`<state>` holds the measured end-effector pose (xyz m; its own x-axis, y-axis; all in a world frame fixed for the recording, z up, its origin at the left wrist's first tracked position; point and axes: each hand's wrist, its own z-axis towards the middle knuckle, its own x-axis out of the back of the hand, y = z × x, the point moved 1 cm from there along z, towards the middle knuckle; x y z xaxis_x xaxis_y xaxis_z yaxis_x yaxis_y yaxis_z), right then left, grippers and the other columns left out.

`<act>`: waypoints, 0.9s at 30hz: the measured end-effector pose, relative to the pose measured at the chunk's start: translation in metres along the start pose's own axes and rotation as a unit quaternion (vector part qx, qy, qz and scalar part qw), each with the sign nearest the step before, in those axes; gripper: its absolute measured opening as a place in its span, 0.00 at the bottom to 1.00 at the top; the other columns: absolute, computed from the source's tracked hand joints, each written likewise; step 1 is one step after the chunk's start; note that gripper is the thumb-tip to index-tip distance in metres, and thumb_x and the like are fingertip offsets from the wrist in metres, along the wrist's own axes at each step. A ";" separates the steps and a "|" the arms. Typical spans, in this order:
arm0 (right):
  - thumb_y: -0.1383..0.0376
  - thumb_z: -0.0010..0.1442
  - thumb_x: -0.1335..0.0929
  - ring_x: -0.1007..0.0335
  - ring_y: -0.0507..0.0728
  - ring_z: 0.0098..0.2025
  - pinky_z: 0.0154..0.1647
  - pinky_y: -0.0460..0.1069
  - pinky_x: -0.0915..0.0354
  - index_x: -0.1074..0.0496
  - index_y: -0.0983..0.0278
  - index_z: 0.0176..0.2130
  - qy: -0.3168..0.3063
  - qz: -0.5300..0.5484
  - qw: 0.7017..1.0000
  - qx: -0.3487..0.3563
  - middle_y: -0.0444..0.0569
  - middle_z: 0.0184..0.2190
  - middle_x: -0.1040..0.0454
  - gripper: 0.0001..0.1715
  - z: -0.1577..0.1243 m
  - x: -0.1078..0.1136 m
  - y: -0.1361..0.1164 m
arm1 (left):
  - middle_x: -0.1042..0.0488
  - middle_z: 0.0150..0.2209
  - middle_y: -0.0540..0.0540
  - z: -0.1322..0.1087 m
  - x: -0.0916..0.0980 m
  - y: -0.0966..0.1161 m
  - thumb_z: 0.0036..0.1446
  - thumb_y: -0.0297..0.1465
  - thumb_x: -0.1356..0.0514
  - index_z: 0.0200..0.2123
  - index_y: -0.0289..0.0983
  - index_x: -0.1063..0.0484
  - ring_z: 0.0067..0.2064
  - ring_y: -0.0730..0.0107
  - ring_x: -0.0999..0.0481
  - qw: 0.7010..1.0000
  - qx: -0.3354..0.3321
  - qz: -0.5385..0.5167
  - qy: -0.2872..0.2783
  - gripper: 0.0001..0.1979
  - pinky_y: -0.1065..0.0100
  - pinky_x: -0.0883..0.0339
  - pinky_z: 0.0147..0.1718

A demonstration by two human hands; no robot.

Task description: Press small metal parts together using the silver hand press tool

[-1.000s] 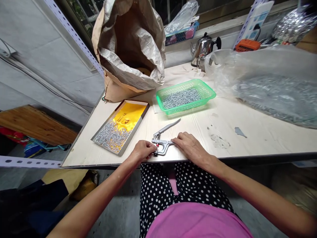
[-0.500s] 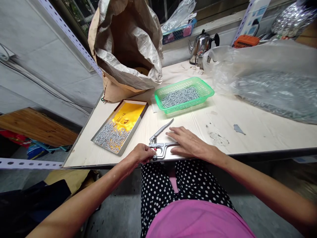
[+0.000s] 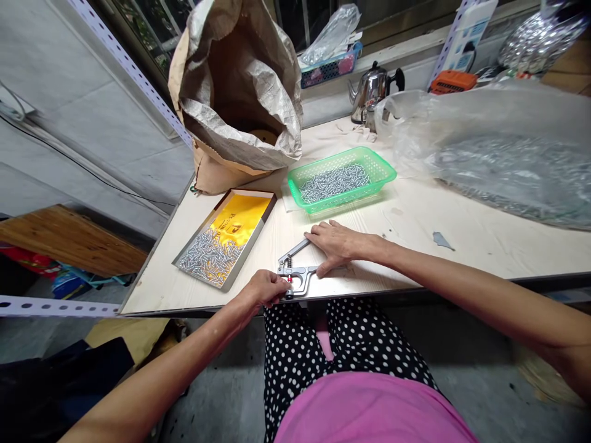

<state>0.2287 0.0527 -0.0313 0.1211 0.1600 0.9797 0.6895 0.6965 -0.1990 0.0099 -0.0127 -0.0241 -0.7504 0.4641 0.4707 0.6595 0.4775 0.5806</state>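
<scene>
A pair of grey metal snap-fastener pliers (image 3: 301, 271) lies at the table's front edge, its handles apart, with a spring and a small red part near the jaws. My right hand (image 3: 339, 243) is on the handles, fingers over the upper one and thumb by the lower one. At the jaws, my left hand (image 3: 268, 287) is closed in a pinch; what its fingertips hold is hidden. Small silvery metal pieces (image 3: 210, 255) lie in a shallow tray (image 3: 249, 246) with a yellow bottom, to the left. More such pieces fill a green basket (image 3: 341, 206) beyond my right hand.
A big open paper sack (image 3: 203, 163) stands at the back left. A steel kettle (image 3: 372, 92) and an orange case (image 3: 452, 82) are at the back. A clear plastic bag (image 3: 503, 154) of metal pieces covers the right side.
My right hand has moved up and left onto the handles, its fingers now over the upper one. My left hand stays at the jaws. The view has shifted slightly.
</scene>
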 end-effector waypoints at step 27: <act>0.47 0.52 0.28 0.36 0.65 0.48 0.50 0.60 0.40 0.34 0.72 0.53 0.004 -0.009 0.999 -0.040 0.60 0.47 0.30 0.39 -0.033 0.012 -0.024 | 0.36 0.61 0.37 0.026 -0.020 0.041 0.50 0.29 0.40 0.65 0.32 0.46 0.59 0.53 0.37 0.859 -0.377 0.343 0.061 0.38 0.54 0.44 0.60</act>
<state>0.2375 0.0153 -0.0136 0.1133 0.1417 0.9834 0.7469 0.6406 -0.1784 0.0528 0.0172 -0.0270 -0.2271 0.3407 0.9123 0.7661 -0.5159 0.3834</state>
